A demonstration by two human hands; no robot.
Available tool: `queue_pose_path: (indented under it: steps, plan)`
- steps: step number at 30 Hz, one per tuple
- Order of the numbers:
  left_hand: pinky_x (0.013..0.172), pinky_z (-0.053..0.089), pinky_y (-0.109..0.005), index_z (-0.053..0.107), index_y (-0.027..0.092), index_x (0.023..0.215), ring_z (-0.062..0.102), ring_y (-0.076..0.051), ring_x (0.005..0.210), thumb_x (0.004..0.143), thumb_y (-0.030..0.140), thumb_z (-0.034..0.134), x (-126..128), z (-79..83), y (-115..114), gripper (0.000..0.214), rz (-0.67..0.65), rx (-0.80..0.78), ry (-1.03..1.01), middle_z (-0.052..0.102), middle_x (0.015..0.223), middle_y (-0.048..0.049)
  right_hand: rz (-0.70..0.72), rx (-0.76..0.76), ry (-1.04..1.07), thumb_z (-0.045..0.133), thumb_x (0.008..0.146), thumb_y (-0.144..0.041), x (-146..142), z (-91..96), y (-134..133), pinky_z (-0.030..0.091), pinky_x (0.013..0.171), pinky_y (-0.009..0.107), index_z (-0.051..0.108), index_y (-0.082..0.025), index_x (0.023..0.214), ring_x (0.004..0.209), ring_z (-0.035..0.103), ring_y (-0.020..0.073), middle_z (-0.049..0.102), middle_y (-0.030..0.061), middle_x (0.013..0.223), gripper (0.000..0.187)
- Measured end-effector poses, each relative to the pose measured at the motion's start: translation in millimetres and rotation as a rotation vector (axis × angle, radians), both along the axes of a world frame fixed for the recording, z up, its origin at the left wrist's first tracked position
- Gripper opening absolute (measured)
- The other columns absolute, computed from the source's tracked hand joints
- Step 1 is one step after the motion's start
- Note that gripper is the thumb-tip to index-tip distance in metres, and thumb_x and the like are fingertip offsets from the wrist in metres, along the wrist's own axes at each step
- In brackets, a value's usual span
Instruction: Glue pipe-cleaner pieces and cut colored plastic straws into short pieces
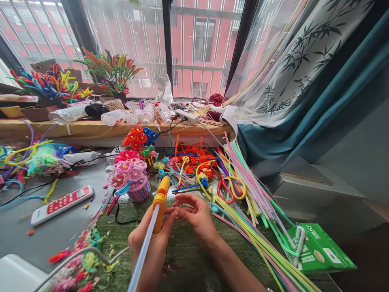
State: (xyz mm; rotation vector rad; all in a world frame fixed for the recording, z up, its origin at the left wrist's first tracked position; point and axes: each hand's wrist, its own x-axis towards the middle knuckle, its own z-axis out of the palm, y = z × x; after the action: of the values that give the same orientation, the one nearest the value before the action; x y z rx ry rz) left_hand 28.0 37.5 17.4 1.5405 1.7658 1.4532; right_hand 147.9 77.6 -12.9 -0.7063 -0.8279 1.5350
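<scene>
With the left hand (152, 249) clenched round the yellow-orange plastic glue gun (160, 202), glue could burn the right hand (197, 219), whose fingertips pinch a tiny pale piece (175, 211) just beside it.

On the table (36, 239), a remote (62, 204) lies left of the left hand (152, 247), a flower basket (133, 182) behind it, bundled stems (261, 231) right of the right hand (197, 217).

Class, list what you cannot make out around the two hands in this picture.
Head view, small piece: too small, mostly covered by fingertips of the right hand.
Head view, glue gun trigger: hidden under the left hand.
Head view, green box print: too small to read.
Head view, white cord: cut off by the bottom edge.
</scene>
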Motion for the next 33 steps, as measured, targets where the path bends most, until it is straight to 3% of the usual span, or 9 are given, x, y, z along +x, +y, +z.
queue_pose_path:
  steps: [6,13,18,24,33]
  plan:
    - [0.061,0.049,-0.03,0.074,0.022,0.086,0.063,-0.019,0.055,0.072,0.05,0.071,-5,-5.0,-2,0.031,-0.032,-0.056,-0.012,0.067,0.059,0.0024,0.002,-0.005,-0.016,0.092,0.052,-0.028,1,1.1,-1,0.053,0.058,0.025,0.071,-0.017,0.088,0.056,0.064,0.0104,0.069,-0.0006,0.083,0.043]
    - [0.054,0.045,-0.028,0.07,0.02,0.075,0.059,-0.017,0.053,0.068,0.049,0.072,2,-3.4,-3,0.029,-0.004,-0.056,-0.148,0.066,0.062,0.0021,0.023,0.017,-0.051,0.087,0.062,-0.035,1,1.5,-1,0.047,0.053,0.021,0.07,-0.016,0.088,0.056,0.061,0.0091,0.065,-0.0023,0.073,0.036]
    - [0.056,0.045,-0.028,0.068,0.02,0.073,0.057,-0.017,0.053,0.067,0.05,0.072,2,0.6,-2,0.03,0.05,-0.038,-0.118,0.063,0.059,0.003,0.145,0.053,-0.175,0.077,0.072,-0.047,7,3.3,1,0.043,0.049,0.021,0.067,-0.013,0.074,0.049,0.055,0.0083,0.062,-0.0019,0.06,0.035]
    - [0.053,0.042,-0.027,0.069,0.019,0.078,0.055,-0.016,0.051,0.072,0.053,0.068,-3,-4.5,-3,0.034,0.03,-0.077,-0.041,0.065,0.061,0.0025,0.154,0.084,-0.275,0.084,0.061,-0.046,13,5.5,2,0.044,0.051,0.021,0.066,-0.014,0.075,0.052,0.054,0.0091,0.061,-0.0035,0.062,0.039]
    - [0.052,0.042,-0.027,0.072,0.018,0.083,0.051,-0.015,0.047,0.073,0.05,0.068,-2,-6.5,-3,0.034,0.089,-0.061,0.038,0.063,0.058,0.0032,0.096,0.056,-0.289,0.083,0.059,-0.053,11,4.6,1,0.042,0.049,0.023,0.063,-0.015,0.07,0.049,0.052,0.0094,0.06,-0.0032,0.059,0.045]
